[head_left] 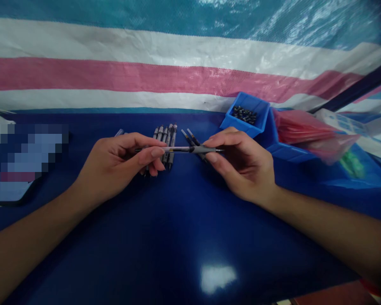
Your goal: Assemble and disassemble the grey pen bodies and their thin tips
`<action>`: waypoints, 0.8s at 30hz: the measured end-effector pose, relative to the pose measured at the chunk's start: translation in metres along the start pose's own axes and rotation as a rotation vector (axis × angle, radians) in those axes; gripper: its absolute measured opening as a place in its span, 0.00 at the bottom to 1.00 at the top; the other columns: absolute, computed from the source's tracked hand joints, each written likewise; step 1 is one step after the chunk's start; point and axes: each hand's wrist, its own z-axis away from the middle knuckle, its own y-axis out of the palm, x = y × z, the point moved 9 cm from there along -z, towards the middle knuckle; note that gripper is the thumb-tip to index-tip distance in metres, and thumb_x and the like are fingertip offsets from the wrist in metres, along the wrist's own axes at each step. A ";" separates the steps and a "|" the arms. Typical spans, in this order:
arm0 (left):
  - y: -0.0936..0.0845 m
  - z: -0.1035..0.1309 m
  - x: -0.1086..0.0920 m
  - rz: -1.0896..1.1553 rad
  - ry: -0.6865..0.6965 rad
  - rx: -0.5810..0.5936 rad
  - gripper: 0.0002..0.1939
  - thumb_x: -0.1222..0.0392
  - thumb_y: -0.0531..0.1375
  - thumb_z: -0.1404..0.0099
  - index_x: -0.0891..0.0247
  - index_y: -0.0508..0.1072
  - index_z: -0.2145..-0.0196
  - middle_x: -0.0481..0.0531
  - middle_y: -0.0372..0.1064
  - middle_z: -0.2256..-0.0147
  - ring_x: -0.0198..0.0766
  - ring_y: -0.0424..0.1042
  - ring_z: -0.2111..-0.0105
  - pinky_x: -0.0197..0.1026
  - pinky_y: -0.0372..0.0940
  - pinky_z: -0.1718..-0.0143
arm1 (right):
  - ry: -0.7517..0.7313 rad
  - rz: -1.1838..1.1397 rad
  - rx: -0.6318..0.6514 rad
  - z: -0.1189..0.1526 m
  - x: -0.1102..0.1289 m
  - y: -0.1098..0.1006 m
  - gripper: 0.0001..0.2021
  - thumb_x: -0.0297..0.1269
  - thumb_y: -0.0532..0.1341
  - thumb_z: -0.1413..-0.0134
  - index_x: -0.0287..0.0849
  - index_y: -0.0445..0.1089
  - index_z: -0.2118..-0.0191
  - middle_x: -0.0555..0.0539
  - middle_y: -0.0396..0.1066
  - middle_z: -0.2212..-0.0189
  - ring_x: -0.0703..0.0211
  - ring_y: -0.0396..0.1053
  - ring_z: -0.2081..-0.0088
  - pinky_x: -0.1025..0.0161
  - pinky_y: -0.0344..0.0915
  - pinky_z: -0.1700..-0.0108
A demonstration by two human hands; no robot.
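Note:
I hold one pen (180, 149) level above a dark blue table (178, 237). My left hand (120, 163) pinches its clear barrel end between thumb and fingers. My right hand (241, 165) grips the grey grip section near the tip, which points right. Behind the pen lies a row of several similar pens (165, 137) side by side on the table. Two more pens (190, 137) lie slanted just right of that row, partly hidden by the held pen.
A small blue bin (255, 106) with small dark parts (244, 113) stands at the back right. Beside it a second blue bin (285, 150) holds a pink plastic bag (305, 131). A striped tarp (178, 76) hangs behind. A blurred object (22, 161) lies at left.

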 end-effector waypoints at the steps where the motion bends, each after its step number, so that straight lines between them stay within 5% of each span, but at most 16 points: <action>1: -0.001 0.000 0.000 0.017 0.001 -0.015 0.08 0.48 0.76 0.24 0.51 0.92 0.53 0.49 0.85 0.68 0.36 0.82 0.72 0.34 0.79 0.69 | 0.038 -0.020 0.002 0.000 -0.003 0.000 0.08 0.39 0.71 0.23 0.50 0.82 0.43 0.45 0.84 0.56 0.53 0.81 0.60 0.54 0.78 0.59; 5: -0.005 -0.001 0.002 0.045 -0.012 -0.041 0.09 0.49 0.77 0.26 0.51 0.92 0.51 0.52 0.88 0.64 0.38 0.84 0.68 0.35 0.80 0.68 | 0.093 -0.032 0.014 0.002 -0.007 0.002 0.08 0.39 0.67 0.19 0.50 0.82 0.42 0.47 0.84 0.60 0.55 0.80 0.64 0.55 0.79 0.61; 10: -0.007 -0.002 0.003 0.029 -0.017 -0.064 0.08 0.50 0.77 0.26 0.50 0.93 0.51 0.51 0.88 0.63 0.38 0.84 0.68 0.36 0.80 0.66 | 0.000 -0.032 0.011 0.000 -0.002 0.001 0.17 0.34 0.74 0.26 0.54 0.81 0.37 0.44 0.84 0.45 0.48 0.84 0.49 0.51 0.83 0.53; 15: -0.006 -0.002 0.002 0.003 0.005 -0.052 0.11 0.48 0.78 0.26 0.50 0.93 0.50 0.52 0.89 0.62 0.40 0.85 0.67 0.37 0.81 0.66 | 0.065 0.025 0.032 -0.001 -0.006 0.000 0.08 0.39 0.69 0.20 0.51 0.85 0.44 0.46 0.84 0.59 0.54 0.81 0.63 0.53 0.81 0.59; 18: -0.008 -0.003 0.004 -0.001 -0.004 -0.062 0.11 0.49 0.78 0.26 0.51 0.92 0.49 0.52 0.89 0.61 0.39 0.85 0.66 0.35 0.80 0.66 | 0.002 0.046 0.020 -0.002 -0.002 0.000 0.08 0.37 0.72 0.25 0.51 0.84 0.45 0.44 0.84 0.52 0.50 0.82 0.56 0.51 0.82 0.57; 21: -0.009 -0.003 0.007 0.009 -0.013 -0.074 0.11 0.48 0.78 0.26 0.50 0.93 0.49 0.52 0.89 0.61 0.38 0.85 0.66 0.34 0.80 0.65 | 0.002 -0.020 -0.020 -0.002 -0.003 -0.001 0.20 0.35 0.79 0.33 0.54 0.81 0.39 0.42 0.80 0.41 0.45 0.81 0.44 0.49 0.85 0.51; 24: -0.007 -0.003 0.006 0.041 -0.005 -0.055 0.12 0.48 0.78 0.26 0.49 0.92 0.48 0.52 0.89 0.60 0.38 0.85 0.67 0.34 0.79 0.66 | 0.089 -0.060 -0.026 0.000 -0.008 0.000 0.17 0.39 0.76 0.28 0.53 0.80 0.38 0.44 0.84 0.49 0.48 0.84 0.50 0.50 0.85 0.51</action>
